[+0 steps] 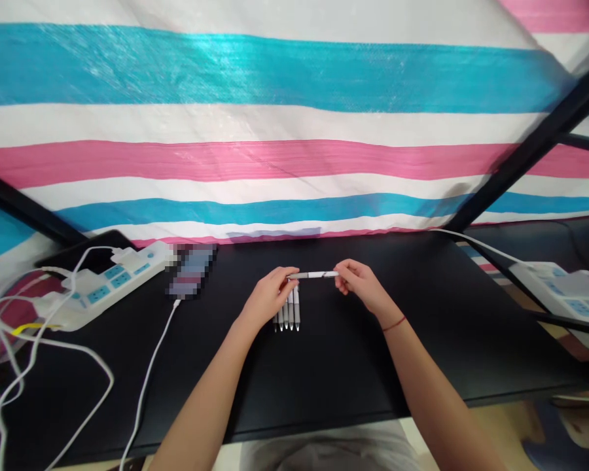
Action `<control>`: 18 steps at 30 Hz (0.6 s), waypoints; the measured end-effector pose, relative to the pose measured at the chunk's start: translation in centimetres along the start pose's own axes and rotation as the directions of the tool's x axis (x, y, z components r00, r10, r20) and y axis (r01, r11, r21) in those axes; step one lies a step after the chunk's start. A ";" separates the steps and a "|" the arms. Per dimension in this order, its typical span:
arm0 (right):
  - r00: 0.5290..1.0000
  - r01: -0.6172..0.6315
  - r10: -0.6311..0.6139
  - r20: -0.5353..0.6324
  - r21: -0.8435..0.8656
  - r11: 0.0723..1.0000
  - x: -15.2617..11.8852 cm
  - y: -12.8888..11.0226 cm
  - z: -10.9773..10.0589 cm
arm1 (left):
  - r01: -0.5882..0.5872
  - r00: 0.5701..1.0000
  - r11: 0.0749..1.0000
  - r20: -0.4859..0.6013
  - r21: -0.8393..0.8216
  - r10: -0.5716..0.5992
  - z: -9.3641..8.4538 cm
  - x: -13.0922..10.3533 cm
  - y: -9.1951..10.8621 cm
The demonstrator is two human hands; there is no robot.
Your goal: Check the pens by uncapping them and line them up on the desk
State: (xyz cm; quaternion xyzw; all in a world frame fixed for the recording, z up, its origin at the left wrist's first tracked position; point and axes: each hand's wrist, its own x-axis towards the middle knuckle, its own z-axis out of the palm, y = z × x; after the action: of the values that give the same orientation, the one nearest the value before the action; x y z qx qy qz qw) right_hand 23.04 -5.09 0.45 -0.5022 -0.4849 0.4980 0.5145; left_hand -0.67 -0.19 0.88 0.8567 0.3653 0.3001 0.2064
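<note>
Between my two hands a white and grey pen [317,275] is held level above the black table. My left hand [273,292] pinches its grey end, and my right hand [357,282] pinches the white end, fingers curled. Below and beside my left hand, several similar pens [289,315] lie side by side in a row on the table, their grey tips pointing toward me. My left hand hides part of the row.
A white power strip [110,288] with tangled cables lies on the left. Near it is a blurred phone [192,269] with a white charging cable [150,379]. Another power strip [564,294] is at the right, past a black metal post [520,150]. Striped sheeting [294,157] hangs behind the table [343,373].
</note>
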 end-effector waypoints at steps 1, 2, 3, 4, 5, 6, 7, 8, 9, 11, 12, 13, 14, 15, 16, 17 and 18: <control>1.000 -0.003 0.003 -0.005 0.010 1.000 0.0 0.0 0.0 | -0.003 1.000 1.000 -0.014 -0.010 0.002 -0.1 0.0 -0.2; 1.000 -0.009 0.009 -0.007 0.021 1.000 0.0 -0.1 -0.1 | -0.006 1.000 1.000 -0.021 -0.017 0.005 -0.1 0.0 -0.3; 1.000 -0.013 0.013 -0.008 0.030 0.999 -0.1 -0.1 -0.1 | -0.008 1.000 1.000 -0.022 -0.023 0.008 -0.2 0.0 -0.5; 1.000 -0.014 0.015 -0.010 0.036 0.999 -0.1 -0.2 -0.1 | -0.009 1.000 1.000 -0.017 -0.026 0.009 -0.2 0.1 -0.5; 1.000 -0.013 0.013 -0.011 0.036 0.999 -0.2 -0.3 -0.1 | -0.009 1.000 1.000 -0.011 -0.028 0.008 -0.3 0.1 -0.6; 1.000 -0.008 0.009 -0.009 0.033 0.999 -0.2 -0.5 -0.1 | -0.005 1.000 1.000 -0.004 -0.029 0.005 -0.3 0.1 -0.5; 1.000 -0.001 0.001 -0.008 0.029 1.000 -0.3 -0.6 -0.1 | 0.002 1.000 1.000 -0.001 -0.031 -0.002 -0.3 0.1 -0.5; 1.000 0.005 -0.005 -0.008 0.030 1.000 -0.3 -0.6 -0.1 | 0.010 1.000 0.999 -0.002 -0.036 -0.010 -0.4 0.2 -0.5; 1.000 0.002 -0.002 -0.015 0.037 0.999 -0.3 -0.7 0.0 | 0.017 1.000 0.999 -0.008 -0.044 -0.017 -0.4 0.2 -0.5; 0.997 -0.044 0.047 -0.057 0.048 0.998 -0.2 -0.6 0.0 | 0.027 0.999 0.998 -0.018 -0.064 -0.028 -0.3 0.2 -0.4; 0.994 -0.077 0.080 -0.079 0.041 0.996 -0.2 -0.5 0.0 | 0.030 0.999 0.997 -0.021 -0.073 -0.032 -0.3 0.2 -0.5; 0.990 -0.106 0.108 -0.091 0.023 0.994 -0.1 -0.4 -0.1 | 0.034 0.999 0.996 -0.021 -0.081 -0.036 -0.3 0.1 -0.5; 0.988 -0.125 0.124 -0.091 -0.001 0.992 0.0 -0.2 -0.1 | 0.040 0.999 0.995 -0.018 -0.086 -0.041 -0.3 0.1 -0.5; 0.989 -0.128 0.126 -0.082 -0.022 0.992 0.0 -0.1 -0.2 | 0.046 0.999 0.995 -0.012 -0.091 -0.048 -0.3 0.1 -0.4; 0.991 -0.116 0.114 -0.067 -0.028 0.993 0.0 0.0 -0.3 | 0.053 0.999 0.994 -0.006 -0.094 -0.053 -0.4 0.1 -0.4; 0.994 -0.096 0.095 -0.053 -0.018 0.995 0.0 0.0 -0.4 | 0.058 0.998 0.994 -0.001 -0.096 -0.058 -0.4 0.1 -0.4; 0.996 -0.078 0.078 -0.043 0.003 0.997 0.0 0.0 -0.4 | 0.063 0.998 0.993 0.004 -0.095 -0.063 -0.4 0.1 -0.3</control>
State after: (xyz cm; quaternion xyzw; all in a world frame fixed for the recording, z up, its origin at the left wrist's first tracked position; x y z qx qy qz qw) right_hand 23.48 -5.08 0.45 -0.5311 -0.4535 0.5068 0.5054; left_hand -1.04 0.17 1.03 0.8339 0.3775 0.3103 0.2566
